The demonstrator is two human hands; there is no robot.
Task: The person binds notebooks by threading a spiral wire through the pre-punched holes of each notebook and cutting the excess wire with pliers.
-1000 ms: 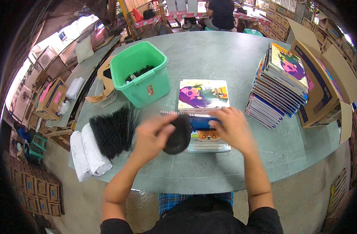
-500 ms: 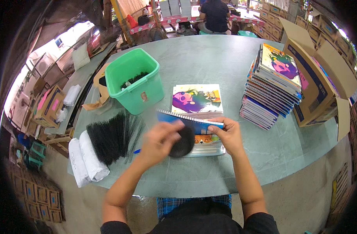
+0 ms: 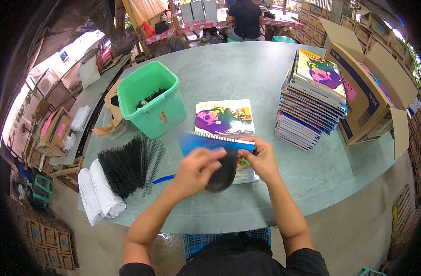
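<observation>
My right hand [image 3: 260,159] pinches the right end of a blue-covered notebook [image 3: 199,142], thumb on top. A row of coil loops runs along the notebook's upper edge. Over its lower left part is my left hand [image 3: 199,170], fingers bent and smeared by motion, so its grip is unclear. Beside those fingers hangs a dark rounded shape [image 3: 222,175], too blurred to make out. Behind the held notebook lies a stack of notebooks [image 3: 225,117] with a colourful cartoon cover. More notebooks [image 3: 247,176] show partly below my hands.
Loose black spiral coils [image 3: 123,163] lie left, by white wrapped rolls [image 3: 107,188] and a blue pen-like item [image 3: 164,178]. A green bin [image 3: 153,112] holds dark coils. At right stand a tall notebook pile [image 3: 311,101] and an open carton [image 3: 362,92]. A person [image 3: 245,20] sits beyond.
My left hand has shifted slightly right and down along the notebook, with the dark shape moving likewise. More blue cover shows. The whole view has slid a little.
</observation>
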